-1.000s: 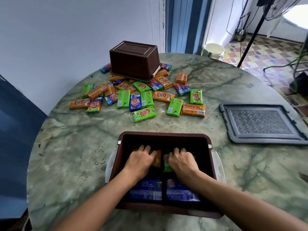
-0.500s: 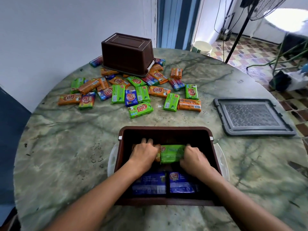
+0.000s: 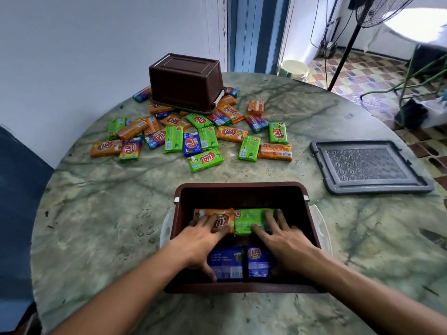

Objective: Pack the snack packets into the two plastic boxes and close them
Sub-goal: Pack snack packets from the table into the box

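Right now: packing the near box, second row going in.
Near box: open on the worktop; two blue packets nearest.
Left hand: fingers flat, pressing the orange packet.
Right hand: fingers spread flat on the green packet.
Loose packets: straight ahead beyond the box, within reach of both hands; long axes mixed.
Far box: upturned.
Lid: far right.

Both forearms run off the bottom edge. The left hand covers part of the orange packet; the right hand covers part of the green packet. The upturned box hides packets behind it. Small print on the blue packets is unreadable. The fan is cut off at the top.
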`<state>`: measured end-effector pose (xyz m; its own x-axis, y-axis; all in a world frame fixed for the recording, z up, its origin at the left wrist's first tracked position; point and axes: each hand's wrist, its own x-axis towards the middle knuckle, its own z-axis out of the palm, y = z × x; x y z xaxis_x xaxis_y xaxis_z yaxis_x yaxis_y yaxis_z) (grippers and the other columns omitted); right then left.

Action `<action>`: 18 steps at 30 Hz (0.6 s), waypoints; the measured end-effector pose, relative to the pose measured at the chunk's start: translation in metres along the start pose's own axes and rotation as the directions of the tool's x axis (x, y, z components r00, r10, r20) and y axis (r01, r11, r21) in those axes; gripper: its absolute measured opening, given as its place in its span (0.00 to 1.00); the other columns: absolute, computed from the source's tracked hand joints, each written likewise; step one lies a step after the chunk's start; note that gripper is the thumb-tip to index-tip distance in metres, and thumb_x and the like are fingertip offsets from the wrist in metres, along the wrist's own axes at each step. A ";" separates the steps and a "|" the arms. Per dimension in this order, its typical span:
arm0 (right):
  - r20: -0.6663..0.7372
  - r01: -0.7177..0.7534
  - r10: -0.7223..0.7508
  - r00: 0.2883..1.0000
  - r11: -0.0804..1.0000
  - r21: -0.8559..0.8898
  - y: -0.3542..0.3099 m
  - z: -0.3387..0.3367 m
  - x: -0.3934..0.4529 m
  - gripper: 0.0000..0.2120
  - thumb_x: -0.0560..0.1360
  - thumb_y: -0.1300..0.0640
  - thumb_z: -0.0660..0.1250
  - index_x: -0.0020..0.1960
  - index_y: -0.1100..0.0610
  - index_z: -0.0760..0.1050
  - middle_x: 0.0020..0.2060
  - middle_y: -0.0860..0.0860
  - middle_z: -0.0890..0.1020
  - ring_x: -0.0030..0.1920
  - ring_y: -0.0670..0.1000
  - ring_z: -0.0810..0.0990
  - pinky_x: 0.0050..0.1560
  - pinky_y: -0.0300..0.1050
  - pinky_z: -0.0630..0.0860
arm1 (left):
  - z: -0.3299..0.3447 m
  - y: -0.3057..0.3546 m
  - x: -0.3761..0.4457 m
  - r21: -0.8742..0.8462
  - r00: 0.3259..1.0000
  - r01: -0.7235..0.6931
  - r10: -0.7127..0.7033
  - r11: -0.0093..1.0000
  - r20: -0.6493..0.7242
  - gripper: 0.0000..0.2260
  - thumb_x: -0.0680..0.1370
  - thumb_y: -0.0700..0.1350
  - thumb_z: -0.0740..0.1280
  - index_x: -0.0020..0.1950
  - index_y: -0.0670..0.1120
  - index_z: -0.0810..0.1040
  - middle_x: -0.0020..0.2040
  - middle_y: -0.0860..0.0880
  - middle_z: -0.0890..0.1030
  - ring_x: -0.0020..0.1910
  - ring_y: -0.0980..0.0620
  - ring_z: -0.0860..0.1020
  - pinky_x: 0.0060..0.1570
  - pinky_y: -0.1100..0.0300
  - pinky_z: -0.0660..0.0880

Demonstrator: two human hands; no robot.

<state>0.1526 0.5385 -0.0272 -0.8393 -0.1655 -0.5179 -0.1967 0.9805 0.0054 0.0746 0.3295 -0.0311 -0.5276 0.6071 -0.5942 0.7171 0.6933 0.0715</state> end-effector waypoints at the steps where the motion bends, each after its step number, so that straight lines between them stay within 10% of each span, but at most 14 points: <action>1: -0.019 0.012 -0.012 1.000 1.000 -0.027 -0.001 -0.002 0.004 0.50 0.66 0.49 0.76 0.77 0.54 0.48 0.76 0.63 0.48 0.74 0.69 0.50 0.64 0.60 0.69 | 0.004 0.001 0.000 0.044 0.999 -0.011 0.013 0.999 -0.051 0.54 0.63 0.62 0.76 0.78 0.54 0.45 0.77 0.40 0.48 0.75 0.40 0.48 0.72 0.44 0.58; 6: -0.121 0.088 -0.098 0.988 0.993 -0.084 -0.007 -0.007 0.015 0.33 0.69 0.46 0.72 0.70 0.52 0.64 0.70 0.58 0.64 0.63 0.68 0.69 0.50 0.56 0.76 | 0.003 -0.003 0.005 0.002 0.986 -0.018 0.018 1.000 -0.167 0.41 0.67 0.54 0.75 0.75 0.54 0.57 0.74 0.43 0.59 0.71 0.42 0.59 0.65 0.46 0.69; 14: -0.037 -0.083 0.081 0.996 0.994 -0.066 -0.005 0.003 0.008 0.45 0.71 0.50 0.72 0.77 0.56 0.47 0.74 0.64 0.50 0.73 0.69 0.54 0.63 0.60 0.68 | 0.014 0.022 0.007 0.106 0.989 0.009 0.007 0.994 -0.150 0.47 0.68 0.59 0.73 0.77 0.54 0.47 0.77 0.40 0.46 0.74 0.34 0.50 0.63 0.39 0.69; 18: -0.170 -0.060 0.027 0.985 0.980 -0.191 -0.016 0.013 0.020 0.32 0.61 0.52 0.79 0.61 0.64 0.76 0.55 0.68 0.76 0.45 0.76 0.77 0.35 0.60 0.77 | 0.014 0.021 0.010 0.162 0.978 0.000 0.034 0.987 -0.208 0.40 0.71 0.55 0.71 0.76 0.52 0.51 0.76 0.40 0.50 0.72 0.35 0.54 0.59 0.42 0.73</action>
<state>0.1454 0.5204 -0.0488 -0.9183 -0.1545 -0.3644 -0.2391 0.9503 0.1996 0.0901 0.3448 -0.0468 -0.5861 0.6978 -0.4118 0.7813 0.6214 -0.0591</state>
